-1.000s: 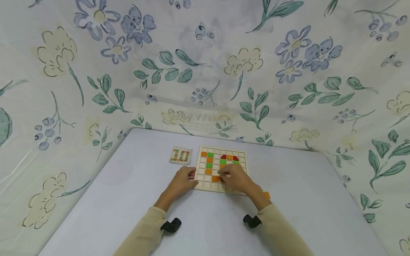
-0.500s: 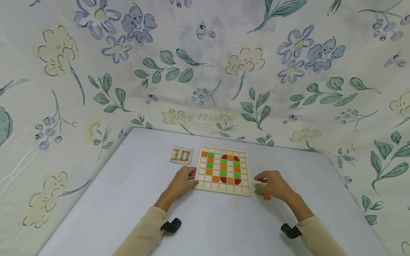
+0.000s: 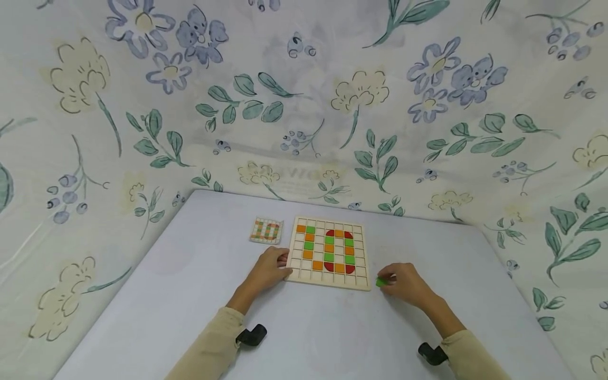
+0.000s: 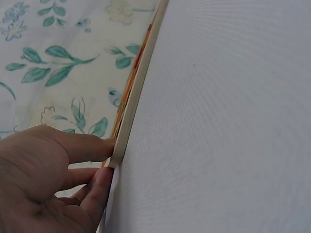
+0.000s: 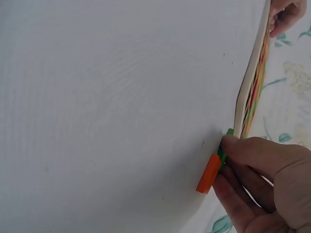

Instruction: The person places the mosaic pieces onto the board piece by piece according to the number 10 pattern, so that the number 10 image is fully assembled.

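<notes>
A wooden grid board [image 3: 296, 266] lies on the table, holding orange, green and red tiles in its cells. My left hand [image 3: 269, 267] grips its near left corner; the left wrist view shows the thumb [image 4: 92, 148] above the board's edge [image 4: 127, 126] and fingers below. Right of the board, my right hand [image 3: 404, 283] pinches a small green tile [image 3: 381, 282] between thumb and fingers. An orange tile [image 5: 209, 174] sits beside the green one in the right wrist view; in the head view the hand hides it.
A small pattern card [image 3: 266, 230] with a coloured grid lies just left of the board. The white table [image 3: 304, 327] runs back to a hanging floral cloth [image 3: 304, 105].
My right hand has left the board, moved right, and come down on the loose tiles, where it takes hold of the green one. The left hand keeps its grip on the board.
</notes>
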The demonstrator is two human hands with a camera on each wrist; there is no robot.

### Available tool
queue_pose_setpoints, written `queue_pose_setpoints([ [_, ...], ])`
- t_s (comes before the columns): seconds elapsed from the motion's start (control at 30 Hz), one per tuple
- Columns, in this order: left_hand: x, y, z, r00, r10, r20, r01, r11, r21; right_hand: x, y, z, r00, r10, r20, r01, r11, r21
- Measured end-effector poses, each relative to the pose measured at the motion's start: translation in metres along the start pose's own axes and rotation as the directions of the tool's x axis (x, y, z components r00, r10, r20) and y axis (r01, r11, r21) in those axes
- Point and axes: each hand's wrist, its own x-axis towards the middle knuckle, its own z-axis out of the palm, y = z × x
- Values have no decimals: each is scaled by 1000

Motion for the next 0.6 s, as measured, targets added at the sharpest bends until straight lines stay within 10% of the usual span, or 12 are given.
queue_pose_setpoints([
  [0.6,1,-2,2,1000,-2,-5,2,1000,-15,13,-19,4,998,-38,-58,38,999,3],
])
